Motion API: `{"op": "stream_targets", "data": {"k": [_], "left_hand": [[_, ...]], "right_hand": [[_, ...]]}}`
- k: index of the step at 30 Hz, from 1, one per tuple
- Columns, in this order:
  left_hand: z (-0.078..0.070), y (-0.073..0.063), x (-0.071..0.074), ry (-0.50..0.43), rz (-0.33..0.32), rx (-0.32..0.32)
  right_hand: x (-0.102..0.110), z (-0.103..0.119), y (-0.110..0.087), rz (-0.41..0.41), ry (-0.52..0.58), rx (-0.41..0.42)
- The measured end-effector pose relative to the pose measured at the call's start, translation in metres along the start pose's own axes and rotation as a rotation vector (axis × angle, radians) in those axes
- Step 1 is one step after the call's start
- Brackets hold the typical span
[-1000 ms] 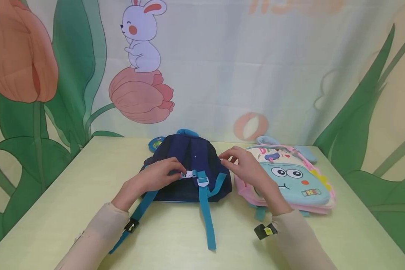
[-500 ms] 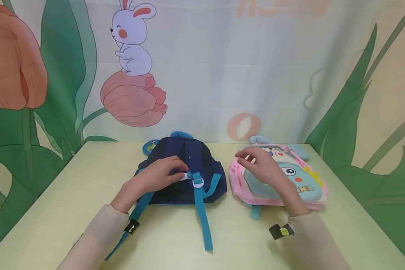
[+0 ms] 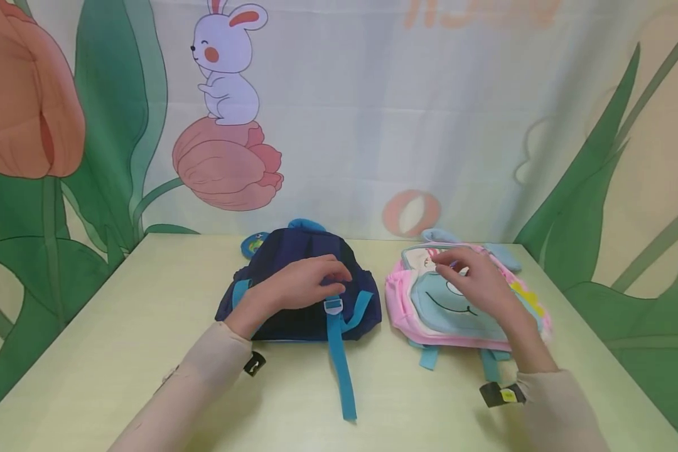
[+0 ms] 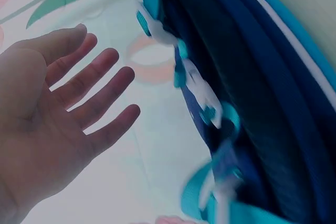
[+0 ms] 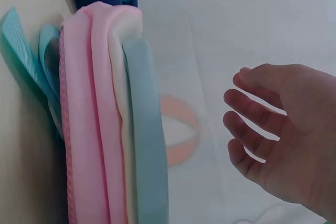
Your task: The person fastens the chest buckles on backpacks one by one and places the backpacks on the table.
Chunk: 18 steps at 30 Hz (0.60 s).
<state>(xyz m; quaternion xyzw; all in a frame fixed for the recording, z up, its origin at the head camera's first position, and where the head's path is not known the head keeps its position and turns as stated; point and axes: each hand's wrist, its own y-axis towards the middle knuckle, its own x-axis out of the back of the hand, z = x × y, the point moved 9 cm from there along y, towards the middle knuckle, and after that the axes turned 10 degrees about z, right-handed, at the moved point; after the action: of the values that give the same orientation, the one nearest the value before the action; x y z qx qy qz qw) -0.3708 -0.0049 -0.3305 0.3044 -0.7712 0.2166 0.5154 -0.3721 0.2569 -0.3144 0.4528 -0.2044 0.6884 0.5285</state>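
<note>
A navy backpack lies strap side up on the table, its teal straps trailing toward me. My left hand hovers over it, fingers loosely bent and holding nothing; the left wrist view shows a gap between palm and bag. A white buckle joins short teal webbing across the bag's straps; in the head view my hand covers it. To the right lies a pink backpack with a light blue cartoon-face pocket. Above that bag is my right hand, fingers relaxed with nothing in them.
Both bags rest on a pale yellow table against a printed curtain with tulips and a rabbit. A round blue tag hangs by the navy bag's upper left. Short teal straps stick out below the pink bag.
My left hand has let go of the white buckle and moved right over the navy bag. My right hand has moved from that bag's right side to above the pink backpack.
</note>
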Motion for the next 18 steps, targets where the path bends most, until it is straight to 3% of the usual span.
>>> {"op": "stream_targets", "data": {"k": [9,18], "left_hand": [[-0.027,0.032,-0.008,0.043,0.053,-0.044],[-0.045,0.061,-0.014,0.015,0.096,-0.036]], "right_hand": [[0.019,-0.03,-0.021,0.022,-0.012,-0.159],[0.038,-0.061,-0.035,-0.015,-0.017,-0.238]]}}
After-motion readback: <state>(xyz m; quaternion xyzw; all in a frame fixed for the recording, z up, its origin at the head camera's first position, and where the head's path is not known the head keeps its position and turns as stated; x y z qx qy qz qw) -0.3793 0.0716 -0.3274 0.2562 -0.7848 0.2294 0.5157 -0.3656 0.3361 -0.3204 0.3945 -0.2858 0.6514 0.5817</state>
